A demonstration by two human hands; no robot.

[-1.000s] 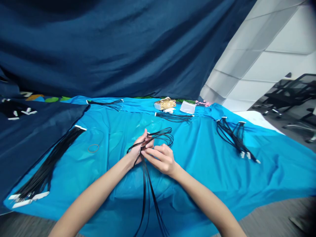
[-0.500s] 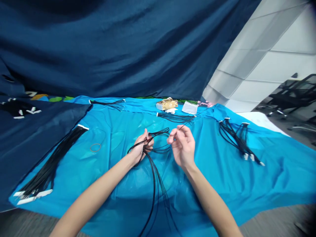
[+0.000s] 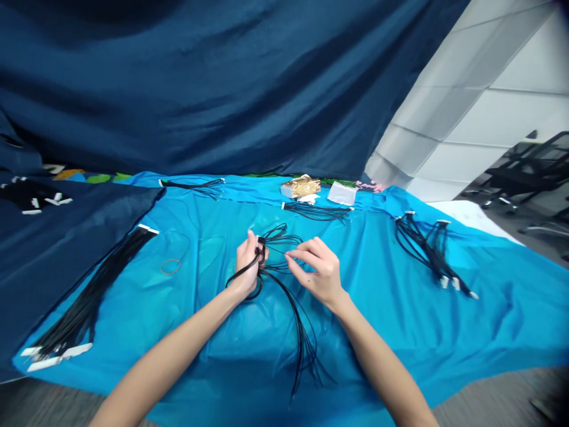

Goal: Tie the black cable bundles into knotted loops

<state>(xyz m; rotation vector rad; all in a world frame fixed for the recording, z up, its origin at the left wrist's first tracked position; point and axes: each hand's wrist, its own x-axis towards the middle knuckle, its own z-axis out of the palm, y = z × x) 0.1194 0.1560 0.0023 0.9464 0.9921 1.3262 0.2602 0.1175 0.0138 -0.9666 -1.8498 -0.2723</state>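
Note:
My left hand (image 3: 247, 261) is closed round a bundle of thin black cables (image 3: 299, 332), gripping it where the strands fold into loops (image 3: 280, 235). The loose ends trail toward me over the bright blue cloth (image 3: 382, 308). To its right, my right hand (image 3: 316, 270) pinches a single strand of the same bundle between thumb and fingertips. Both hands hover just above the cloth near its middle.
A long cable bundle with white tags (image 3: 84, 296) lies at the left, a rubber band (image 3: 170, 266) beside it. More cable bundles lie at the right (image 3: 427, 249), back middle (image 3: 315, 210) and back left (image 3: 195, 187). A gold packet (image 3: 301, 186) and white pouch (image 3: 341, 193) sit at the back. Dark blue drape hangs behind.
My right hand swung out to the right drawing a strand, then came back toward the left hand. The trailing cable ends shifted right and pulled up onto the cloth.

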